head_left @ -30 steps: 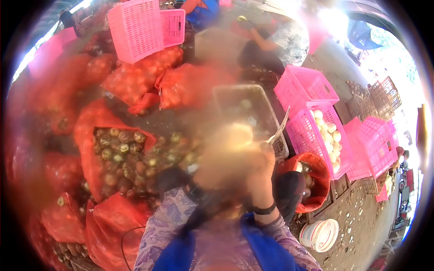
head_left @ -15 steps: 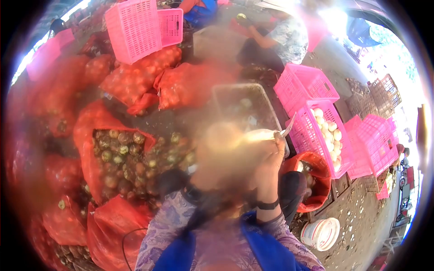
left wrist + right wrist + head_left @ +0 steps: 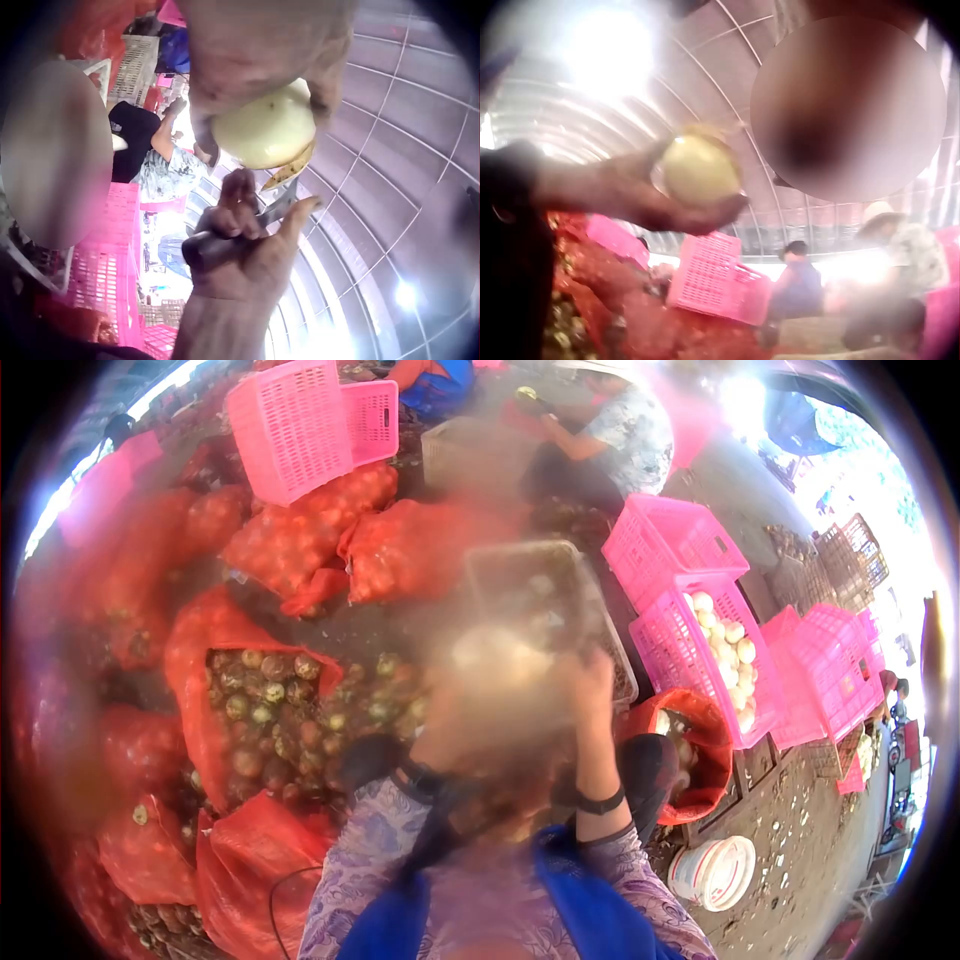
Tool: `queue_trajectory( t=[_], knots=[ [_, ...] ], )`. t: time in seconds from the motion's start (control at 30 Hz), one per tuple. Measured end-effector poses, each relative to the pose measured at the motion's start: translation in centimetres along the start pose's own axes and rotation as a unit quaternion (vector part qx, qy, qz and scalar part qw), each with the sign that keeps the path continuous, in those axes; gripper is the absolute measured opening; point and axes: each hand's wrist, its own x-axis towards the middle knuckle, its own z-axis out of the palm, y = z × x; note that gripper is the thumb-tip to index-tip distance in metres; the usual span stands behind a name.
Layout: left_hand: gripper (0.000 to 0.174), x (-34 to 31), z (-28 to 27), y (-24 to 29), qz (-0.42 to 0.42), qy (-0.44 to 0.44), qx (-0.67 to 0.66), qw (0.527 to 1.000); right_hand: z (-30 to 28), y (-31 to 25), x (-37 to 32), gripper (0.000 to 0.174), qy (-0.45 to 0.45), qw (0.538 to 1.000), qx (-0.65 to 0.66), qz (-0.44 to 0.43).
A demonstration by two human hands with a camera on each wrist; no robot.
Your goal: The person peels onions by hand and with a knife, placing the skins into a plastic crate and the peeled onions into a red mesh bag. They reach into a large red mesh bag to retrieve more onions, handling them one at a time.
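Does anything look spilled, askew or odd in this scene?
Yes. In the head view, pale scraps litter the ground by the white bucket, as if dropped. In the right wrist view, a pink crate tilts above red mesh sacks, its edges slanted rather than level.

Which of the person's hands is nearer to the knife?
The right hand: it grips the knife by its dark handle. The left hand is farther off, beyond the blade's end, holding the pale round fruit.

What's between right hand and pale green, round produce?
Left wrist view: the grey metal knife blade and a thin yellow-brown peel strip lie between the right hand and the pale green, round produce.
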Motion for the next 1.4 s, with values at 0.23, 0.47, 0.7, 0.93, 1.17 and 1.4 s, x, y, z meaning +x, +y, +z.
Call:
queue_trajectory(
  t=[0.23,0.47,0.7,0.93,1.17,1.4],
  knots=[
    [0.056,0.6,-1.4,-1.1,0.010,0.052,-0.004,0.999,0.3,-7.3,-3.1,0.011,0.015,0.999,0.033,-0.025],
    [0.068,0.8,-1.5,-0.4,-0.002,0.097,-0.116,0.988,-4.6,-8.2,-0.5,0.010,0.156,0.979,0.069,-0.114],
    [0.072,-0.6,0.1,0.1,0.060,0.036,0.301,0.951,0.0,-8.3,-2.4,0.045,-0.022,0.927,-0.345,-0.147],
    [0.070,-1.3,-0.2,0.9,0.050,0.015,0.323,0.945,2.0,-8.6,-4.6,0.050,-0.089,0.906,-0.398,-0.114],
    [0.070,-0.5,0.8,1.1,-0.048,0.039,-0.030,0.998,3.0,-9.4,-4.1,0.036,-0.086,0.922,-0.314,-0.208],
    [0.067,-0.2,-0.9,-0.1,-0.072,0.040,-0.064,0.995,3.2,-13.2,-4.6,0.010,-0.016,0.932,-0.242,-0.271]
  ],
)
